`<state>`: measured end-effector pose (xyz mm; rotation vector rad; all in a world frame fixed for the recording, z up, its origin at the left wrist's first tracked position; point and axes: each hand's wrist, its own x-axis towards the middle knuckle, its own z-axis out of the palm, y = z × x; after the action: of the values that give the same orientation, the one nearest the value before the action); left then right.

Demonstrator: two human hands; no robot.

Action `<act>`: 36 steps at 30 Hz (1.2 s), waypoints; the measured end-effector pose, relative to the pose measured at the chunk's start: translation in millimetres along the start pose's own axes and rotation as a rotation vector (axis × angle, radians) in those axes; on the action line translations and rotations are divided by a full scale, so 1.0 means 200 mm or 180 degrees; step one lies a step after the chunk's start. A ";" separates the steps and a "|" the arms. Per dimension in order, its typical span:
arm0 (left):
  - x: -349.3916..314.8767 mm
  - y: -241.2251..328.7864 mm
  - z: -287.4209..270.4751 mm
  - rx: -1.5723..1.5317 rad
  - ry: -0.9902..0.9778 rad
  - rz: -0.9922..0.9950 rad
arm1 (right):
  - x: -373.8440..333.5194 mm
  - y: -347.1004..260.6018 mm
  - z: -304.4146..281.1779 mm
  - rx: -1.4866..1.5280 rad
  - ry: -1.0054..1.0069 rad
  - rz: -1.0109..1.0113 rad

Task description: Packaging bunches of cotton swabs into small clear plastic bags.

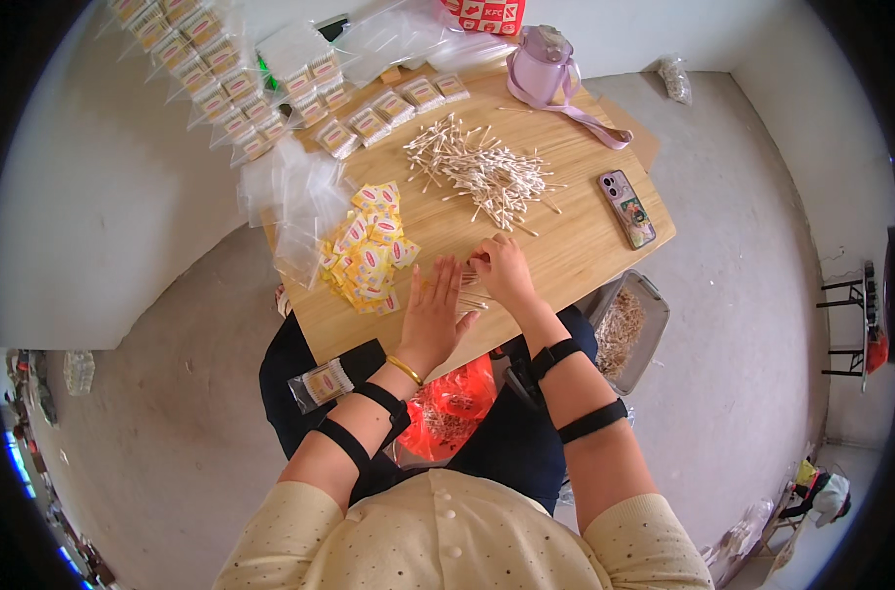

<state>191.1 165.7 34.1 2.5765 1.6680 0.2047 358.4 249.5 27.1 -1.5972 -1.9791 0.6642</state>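
My left hand (433,320) lies flat near the table's front edge, its fingers stretched out and close together. Just to its right, my right hand (504,270) has its fingers curled into a pinch; what they hold, if anything, is hidden. A few cotton swabs (475,303) lie on the wood between the two hands, partly covered by them. Beyond the hands spreads a loose heap of white-tipped cotton swabs (487,172). Left of my left hand is a pile of yellow and white printed labels (369,258).
Clear plastic bags (295,202) overlap the table's left edge. Filled swab packets (369,125) line the back. A lilac bottle (543,67) and a phone (626,208) sit on the right. Below are a grey bin of swabs (654,339), a red bag (452,403) and a packet (321,383).
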 end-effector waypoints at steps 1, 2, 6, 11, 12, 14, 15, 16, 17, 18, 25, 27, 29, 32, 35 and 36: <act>0.00 0.00 0.00 -0.0070 0.0063 0.0008 | 0.01 0.01 0.00 0.0042 0.0043 0.0065; 0.00 0.00 0.00 -0.0141 0.0126 0.0017 | 0.01 0.01 0.00 0.0041 0.0047 0.0077; 0.00 -0.02 0.01 -0.0193 0.0180 0.0082 | 0.00 -0.01 -0.02 0.0126 0.0149 -0.0089; -0.01 -0.07 -0.04 -0.0247 0.0176 -0.0081 | -0.09 0.00 -0.08 0.0300 0.0198 -0.0194; -0.04 -0.10 -0.04 -0.0226 0.0171 -0.0089 | -0.12 -0.04 -0.10 0.0061 0.0152 -0.0333; -0.13 -0.16 -0.03 -0.0067 0.0042 -0.0124 | -0.17 -0.09 -0.08 -0.0153 0.0106 -0.0486; -0.16 -0.17 -0.03 -0.0056 0.0043 -0.0120 | -0.20 -0.10 -0.07 -0.0233 0.0041 -0.0565; -0.19 -0.19 -0.04 -0.0004 -0.0029 -0.0081 | -0.22 -0.10 -0.06 -0.0314 -0.0024 -0.0646; -0.21 -0.20 -0.04 0.0049 -0.0100 -0.0045 | -0.23 -0.11 -0.06 -0.0308 -0.0017 -0.0651; -0.20 -0.20 -0.06 0.0060 -0.0101 -0.0054 | -0.24 -0.11 -0.04 -0.0401 -0.0046 -0.0676; -0.08 -0.19 -0.14 0.0202 0.0196 -0.0339 | -0.29 -0.12 0.00 -0.0868 -0.0179 -0.0534; -0.13 -0.16 -0.13 0.0033 0.0194 -0.0164 | -0.30 -0.11 0.03 -0.0979 -0.0226 -0.0599; -0.21 -0.14 -0.07 0.0116 0.0017 0.0322 | -0.32 -0.12 0.05 -0.1091 -0.0284 -0.0662; -0.22 -0.11 -0.08 0.0087 -0.0078 0.0206 | -0.35 -0.13 0.03 -0.1247 -0.0504 -0.0807; -0.14 -0.10 -0.10 -0.0124 0.0012 0.0112 | -0.39 -0.12 -0.01 -0.0855 -0.0679 -0.0788; -0.10 -0.08 -0.10 -0.0243 0.0106 0.0122 | -0.40 -0.10 -0.04 -0.0692 -0.0507 -0.0654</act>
<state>165.0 154.4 51.0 2.5644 1.5896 0.3089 364.4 167.9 39.8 -1.4704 -2.3636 0.5239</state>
